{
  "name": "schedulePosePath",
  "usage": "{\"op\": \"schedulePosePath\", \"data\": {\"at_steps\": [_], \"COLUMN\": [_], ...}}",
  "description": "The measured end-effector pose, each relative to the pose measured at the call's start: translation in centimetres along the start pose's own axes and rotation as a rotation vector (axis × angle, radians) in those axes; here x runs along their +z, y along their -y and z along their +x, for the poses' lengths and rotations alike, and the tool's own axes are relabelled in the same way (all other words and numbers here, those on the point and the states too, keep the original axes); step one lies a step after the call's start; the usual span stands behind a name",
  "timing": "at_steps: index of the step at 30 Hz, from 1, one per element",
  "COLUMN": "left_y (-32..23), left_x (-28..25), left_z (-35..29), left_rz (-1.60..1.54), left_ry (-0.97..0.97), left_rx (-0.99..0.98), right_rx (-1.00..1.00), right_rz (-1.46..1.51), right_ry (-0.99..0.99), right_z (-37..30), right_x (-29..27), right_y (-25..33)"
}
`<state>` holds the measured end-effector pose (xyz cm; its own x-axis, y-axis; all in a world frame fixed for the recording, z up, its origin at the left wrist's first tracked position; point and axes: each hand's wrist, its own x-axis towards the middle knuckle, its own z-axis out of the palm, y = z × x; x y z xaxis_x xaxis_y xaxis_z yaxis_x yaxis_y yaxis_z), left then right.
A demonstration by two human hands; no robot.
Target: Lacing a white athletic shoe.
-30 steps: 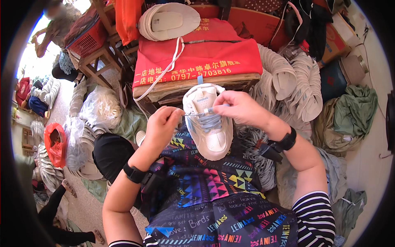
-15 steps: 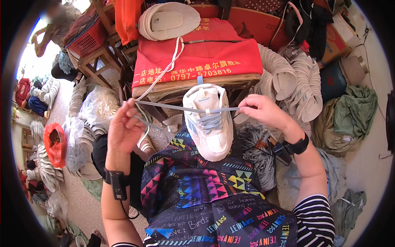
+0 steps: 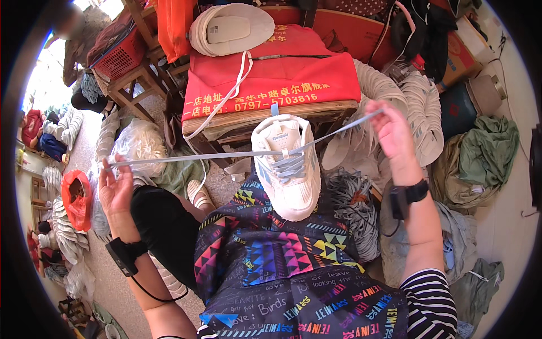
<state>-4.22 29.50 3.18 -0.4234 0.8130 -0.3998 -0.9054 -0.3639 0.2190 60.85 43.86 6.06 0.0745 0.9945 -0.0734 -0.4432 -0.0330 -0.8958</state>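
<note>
A white sneaker upper [image 3: 287, 192] rests toe toward me on my patterned apron, just below the red-covered stool. Grey-blue lace [image 3: 209, 156] crosses its lower eyelets and passes through a loop on the tongue [image 3: 279, 138]. My left hand [image 3: 117, 186], out to the left, pinches one lace end. Up to the right, my right hand [image 3: 389, 129] pinches the other end. Both lengths run taut from the shoe to my fingers. Neither hand touches the shoe itself.
The stool's red cover [image 3: 271, 85] bears a stack of white shoe parts [image 3: 231, 29] and a trailing white lace. A bundle of grey laces [image 3: 355, 217] hangs at my right. Stacked white uppers [image 3: 420, 118] stand behind it. Plastic bags [image 3: 138, 141] lie on the left floor.
My hands have spread apart, the left moving left and down, the right moving right and up. The lace lengths between shoe and hands are now longer.
</note>
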Motion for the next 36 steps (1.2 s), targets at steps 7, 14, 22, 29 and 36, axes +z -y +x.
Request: {"op": "schedulePosePath", "data": {"at_steps": [7, 14, 22, 29, 36], "left_y": [-5.6, 15.8, 28.1, 29.1, 29.6], "left_x": [-2.5, 4.0, 2.7, 2.8, 2.2], "left_z": [0.5, -6.5, -8.4, -10.9, -10.0], "left_rz": [0.275, 1.201, 1.183, 1.401, 1.511], "left_ry": [0.108, 0.297, 0.589, 0.511, 0.542], "left_rx": [0.428, 0.351, -0.111, -0.329, -0.251], "right_rx": [-0.167, 0.060, 0.135, 0.110, 0.117], "right_rz": [0.067, -0.420, -0.507, -0.687, -0.767], "right_ry": [-0.338, -0.333, 0.373, 0.455, 0.466], "right_z": [5.3, 1.6, -5.1, -6.7, -6.2], "right_x": [-17.4, -9.4, 6.7, 7.1, 6.8], "right_y": [6.3, 2.4, -5.0, -6.3, -6.1]}}
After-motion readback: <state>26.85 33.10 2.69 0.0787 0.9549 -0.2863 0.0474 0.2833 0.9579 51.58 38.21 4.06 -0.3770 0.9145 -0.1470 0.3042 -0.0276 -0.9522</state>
